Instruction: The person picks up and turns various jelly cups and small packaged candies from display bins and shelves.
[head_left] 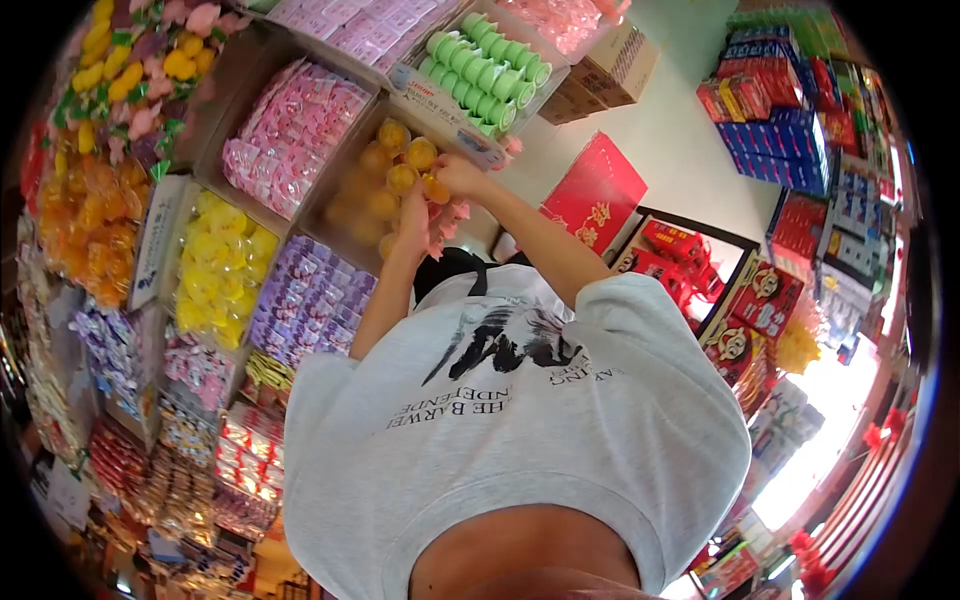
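Note:
Both hands are over a bin [335, 185] of round orange-yellow packaged pieces [381, 205]. My right hand [460, 177] has its fingers closed on one orange round piece [436, 190] at the bin's near right side. My left hand [412, 215] is beside it, with fingers bent against the same piece; its fingertips are partly hidden. More of these round pieces, in clear wrapping, lie just beyond my fingers. Pink frilly trim [447, 225] shows beneath my wrists along the bin's edge.
Neighbouring bins hold pink packets [295, 135], yellow packs [222, 265], purple packets [310, 300] and green cup-shaped items [482, 75]. On the right are a red box [594, 192], a black-edged tray [745, 245] with red packs, and stacked cartons [770, 150]. A cardboard box [615, 65] stands ahead.

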